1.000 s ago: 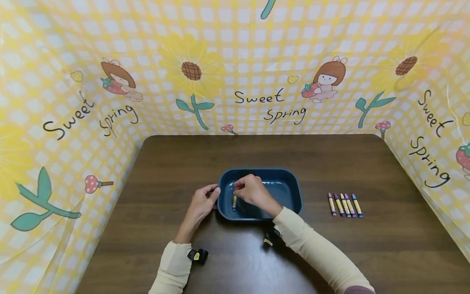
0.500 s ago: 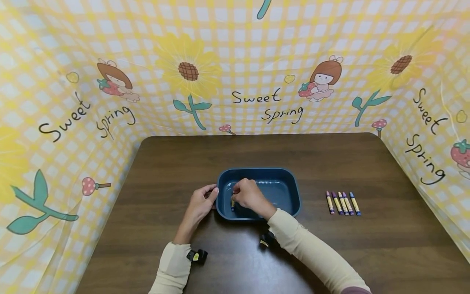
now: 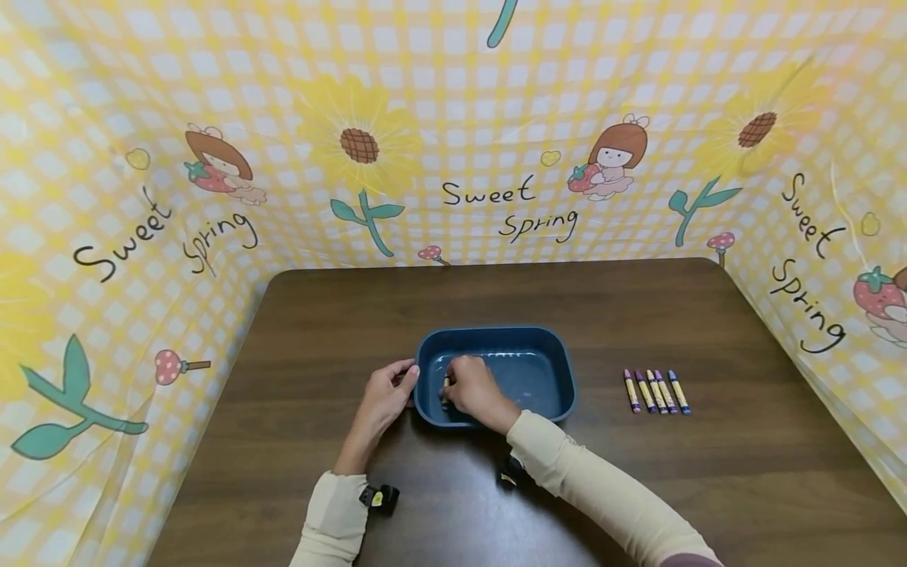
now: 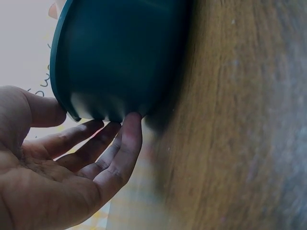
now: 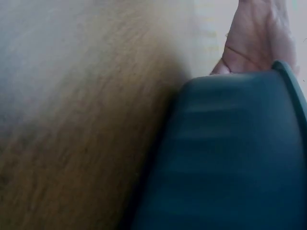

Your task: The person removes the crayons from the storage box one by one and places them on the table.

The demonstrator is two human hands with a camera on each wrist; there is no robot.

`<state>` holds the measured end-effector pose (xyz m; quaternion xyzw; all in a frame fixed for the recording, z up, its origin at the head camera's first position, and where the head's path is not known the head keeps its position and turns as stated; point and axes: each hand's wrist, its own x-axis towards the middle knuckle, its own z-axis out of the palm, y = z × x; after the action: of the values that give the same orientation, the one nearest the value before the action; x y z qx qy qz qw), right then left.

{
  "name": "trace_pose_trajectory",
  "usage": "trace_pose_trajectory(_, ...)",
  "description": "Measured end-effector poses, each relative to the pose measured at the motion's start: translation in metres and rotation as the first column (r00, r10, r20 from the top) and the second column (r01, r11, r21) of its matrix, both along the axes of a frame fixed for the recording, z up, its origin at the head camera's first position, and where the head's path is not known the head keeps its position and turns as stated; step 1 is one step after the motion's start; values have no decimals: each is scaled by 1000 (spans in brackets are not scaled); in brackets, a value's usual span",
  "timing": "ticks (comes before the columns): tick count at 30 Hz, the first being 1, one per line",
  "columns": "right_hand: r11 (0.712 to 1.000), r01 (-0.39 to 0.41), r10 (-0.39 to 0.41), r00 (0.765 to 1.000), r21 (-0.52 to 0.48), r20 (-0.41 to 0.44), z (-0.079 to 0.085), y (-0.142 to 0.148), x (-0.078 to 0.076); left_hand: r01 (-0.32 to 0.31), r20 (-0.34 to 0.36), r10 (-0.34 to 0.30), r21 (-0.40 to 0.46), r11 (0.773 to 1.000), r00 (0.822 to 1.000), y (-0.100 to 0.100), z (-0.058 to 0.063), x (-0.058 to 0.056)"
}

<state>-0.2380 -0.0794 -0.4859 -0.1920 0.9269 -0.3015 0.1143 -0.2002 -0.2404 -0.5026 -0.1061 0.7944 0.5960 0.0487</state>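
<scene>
Inside the dark blue rectangular tray [image 3: 546, 339], my right hand [image 3: 476, 390] reaches down to its left end and pinches a crayon [image 3: 446, 390] with a yellow wrapper. Fingers partly cover that crayon. In the right wrist view the tray wall [image 5: 230, 153] blocks the fingertips, and only part of the right hand [image 5: 259, 38] shows above it. My left hand [image 3: 383, 400] rests against the tray's left side. The left wrist view shows the left hand [image 4: 62, 177] with its thumb at the rim and extended fingertips touching the outer wall [image 4: 115, 57].
Several crayons [image 3: 657, 392] with yellow wrappers lie side by side to the right of the tray. All of this is on a brown wooden table [image 3: 340, 307]. A yellow checked cloth [image 3: 496, 118] rises behind the table and along both sides.
My right hand has moved lower and slightly nearer inside the tray, covering more of the crayon. My left hand stays at the tray's left side. The head view has shifted slightly.
</scene>
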Motion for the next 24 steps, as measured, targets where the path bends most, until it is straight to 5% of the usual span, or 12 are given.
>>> trace_pose_trajectory(14,999,-29,31,995,23,-92,-3,-2,3,-20,1,20,-10,1000,1000,1,-1,0)
trace_pose_trajectory(24,993,-103,115,956,61,-271,-8,1,6,-20,-10,20,-3,1000,1000,1,-2,0)
